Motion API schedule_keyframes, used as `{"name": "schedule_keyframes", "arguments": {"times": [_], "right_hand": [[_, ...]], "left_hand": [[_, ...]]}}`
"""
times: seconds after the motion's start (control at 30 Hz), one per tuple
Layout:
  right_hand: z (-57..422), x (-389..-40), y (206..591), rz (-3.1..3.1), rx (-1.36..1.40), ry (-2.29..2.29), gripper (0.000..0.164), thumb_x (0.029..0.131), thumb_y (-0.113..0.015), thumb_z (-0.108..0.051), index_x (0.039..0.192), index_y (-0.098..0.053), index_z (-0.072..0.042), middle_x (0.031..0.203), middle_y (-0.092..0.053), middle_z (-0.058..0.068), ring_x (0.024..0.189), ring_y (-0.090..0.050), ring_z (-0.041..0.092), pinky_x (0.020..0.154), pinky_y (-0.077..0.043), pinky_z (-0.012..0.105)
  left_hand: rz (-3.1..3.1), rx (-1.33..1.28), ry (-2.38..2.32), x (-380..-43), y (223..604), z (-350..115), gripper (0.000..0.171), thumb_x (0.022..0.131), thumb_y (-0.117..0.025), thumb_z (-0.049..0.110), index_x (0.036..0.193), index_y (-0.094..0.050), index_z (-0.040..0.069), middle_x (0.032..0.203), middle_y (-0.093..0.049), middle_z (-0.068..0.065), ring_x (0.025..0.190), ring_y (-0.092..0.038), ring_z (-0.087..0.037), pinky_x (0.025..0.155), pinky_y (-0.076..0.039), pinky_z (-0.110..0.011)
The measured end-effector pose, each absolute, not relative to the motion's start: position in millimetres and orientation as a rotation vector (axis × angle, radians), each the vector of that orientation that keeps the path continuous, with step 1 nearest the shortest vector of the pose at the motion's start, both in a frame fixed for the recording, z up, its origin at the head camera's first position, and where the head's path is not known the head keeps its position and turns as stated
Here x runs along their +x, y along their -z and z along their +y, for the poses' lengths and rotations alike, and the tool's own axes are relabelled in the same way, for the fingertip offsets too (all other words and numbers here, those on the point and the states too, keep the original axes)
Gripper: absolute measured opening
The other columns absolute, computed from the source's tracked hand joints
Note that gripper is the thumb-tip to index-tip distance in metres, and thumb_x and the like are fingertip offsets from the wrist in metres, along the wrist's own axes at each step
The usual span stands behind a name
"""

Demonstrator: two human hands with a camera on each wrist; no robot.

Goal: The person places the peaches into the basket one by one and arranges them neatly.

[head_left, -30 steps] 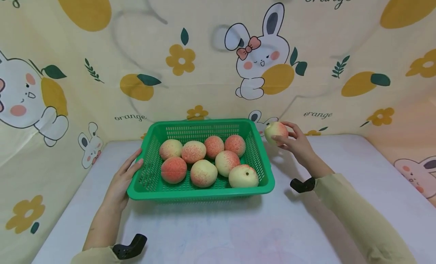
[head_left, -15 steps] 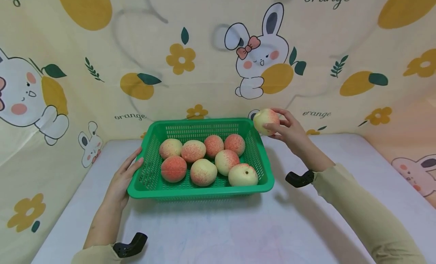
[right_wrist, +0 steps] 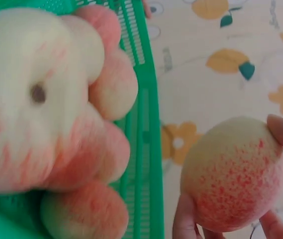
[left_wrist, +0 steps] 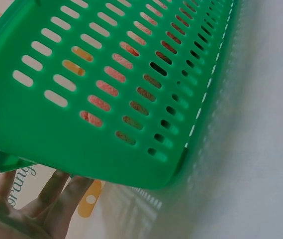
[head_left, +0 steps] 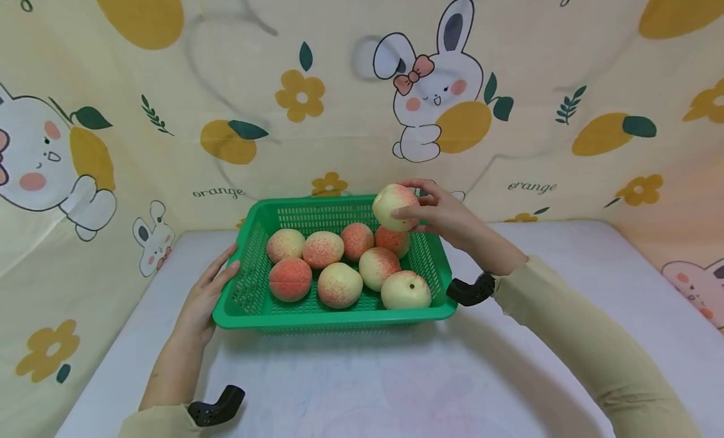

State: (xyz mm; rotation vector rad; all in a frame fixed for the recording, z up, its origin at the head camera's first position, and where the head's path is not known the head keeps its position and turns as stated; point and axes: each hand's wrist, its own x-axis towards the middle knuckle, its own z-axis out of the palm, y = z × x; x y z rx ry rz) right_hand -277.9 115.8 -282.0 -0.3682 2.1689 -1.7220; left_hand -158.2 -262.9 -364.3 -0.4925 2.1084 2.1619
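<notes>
My right hand [head_left: 441,213] pinches a pale, red-speckled peach [head_left: 394,207] between thumb and fingers. It is above the back right part of the green basket [head_left: 339,321], overlapping a redder peach [head_left: 394,240] in the head view. The right wrist view shows the held peach [right_wrist: 235,174] beside the basket's edge, with fingertips around it. Several peaches lie in the basket, among them a pale one with a dark stem spot [head_left: 405,291] at the front right. At the left end, my left hand [head_left: 198,303] rests its extended fingers against the basket's rim.
The basket stands on a white table [head_left: 339,381]. Behind it rises a cream cloth [head_left: 339,142] printed with rabbits, flowers and oranges. A black wrist-worn piece [head_left: 471,290] on the right arm is close to the basket's right front corner.
My right hand has carried the peach leftward from beside the basket's right end, lifting it over the rim to above the other peaches. The left hand and the basket have stayed in place.
</notes>
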Motion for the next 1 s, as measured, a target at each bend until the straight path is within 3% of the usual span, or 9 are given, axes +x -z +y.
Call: {"name": "schedule_keyframes", "arguments": {"times": [0.17,0.47,0.77,1.0], "right_hand": [[93.9,-273.5,277.0,2.163,-0.413,1.635,0.06,0.084,-0.073,-0.02,0.137,-0.044,-0.021,0.126,-0.046,0.015,0.098,-0.053,0.024,0.086,-0.051,0.041],[63.4,-260.9,275.7,2.158,-0.472,1.442,0.059,0.079,-0.078,-0.022,0.131,-0.05,-0.027,0.115,-0.052,0.012,0.077,-0.056,0.021,0.081,-0.051,0.042],[34.9,-254.8,280.8,2.138,-0.69,1.051,0.059,0.076,-0.081,-0.027,0.127,-0.053,-0.026,0.127,-0.052,0.007,0.103,-0.055,0.021,0.082,-0.053,0.032],[19.7,-251.3,286.7,2.073,-0.866,0.949,0.058,0.078,-0.08,-0.024,0.13,-0.054,-0.022,0.113,-0.06,0.008,0.095,-0.058,0.018,0.079,-0.055,0.035]], "left_hand": [[2.112,-0.493,-2.156,-157.8,363.9,-264.1,0.064,0.093,-0.055,0.051,0.15,-0.026,0.041,0.159,-0.014,-0.001,0.113,-0.04,-0.003,0.08,-0.046,-0.012],[2.106,-0.478,-2.174,-158.2,363.1,-264.1,0.063,0.094,-0.054,0.049,0.15,-0.026,0.04,0.16,-0.012,0.0,0.113,-0.04,-0.002,0.081,-0.046,-0.011],[2.103,-0.498,-2.177,-158.8,365.2,-264.4,0.064,0.093,-0.056,0.05,0.149,-0.028,0.042,0.161,-0.011,0.002,0.118,-0.037,-0.003,0.082,-0.044,-0.01],[2.101,-0.496,-2.184,-159.0,365.2,-264.8,0.064,0.093,-0.056,0.049,0.149,-0.028,0.04,0.161,-0.011,0.003,0.121,-0.036,-0.004,0.082,-0.044,-0.009]]}}
